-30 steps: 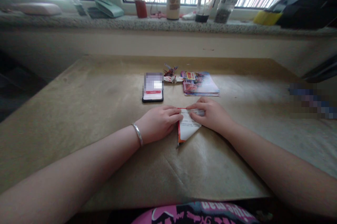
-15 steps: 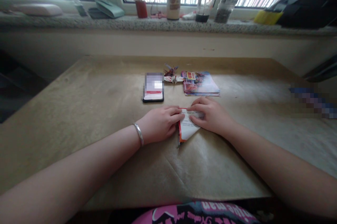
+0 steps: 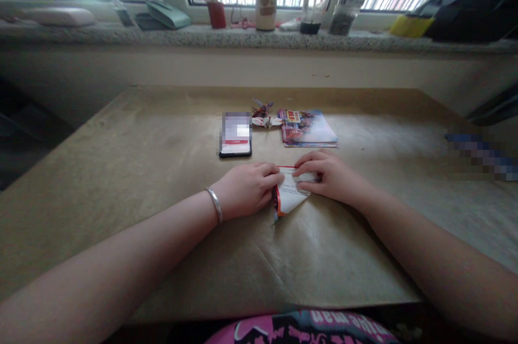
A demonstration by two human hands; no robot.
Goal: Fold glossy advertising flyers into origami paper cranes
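A folded sheet of paper (image 3: 292, 192), white with printed lines and a red and orange edge, lies on the table before me and tapers to a point towards me. My left hand (image 3: 256, 187), a silver bangle on its wrist, is closed at the paper's left edge; the thumb is over the paper and the fingertips are at the upper left corner. Across the right part rests my right hand (image 3: 327, 176), its fingers apart and touching the sheet. This hand covers the paper's right side.
Beyond my hands lie a phone (image 3: 236, 136), a folded paper figure (image 3: 265, 115) and a stack of colourful printed sheets (image 3: 311, 129). A blurred blue strip (image 3: 481, 156) is at the table's right. Bottles and containers line the stone windowsill (image 3: 238, 38).
My right hand has slid slightly to the right over the paper, uncovering more of its top edge. The patterned left edge of the paper shows more. My left hand is nearly still.
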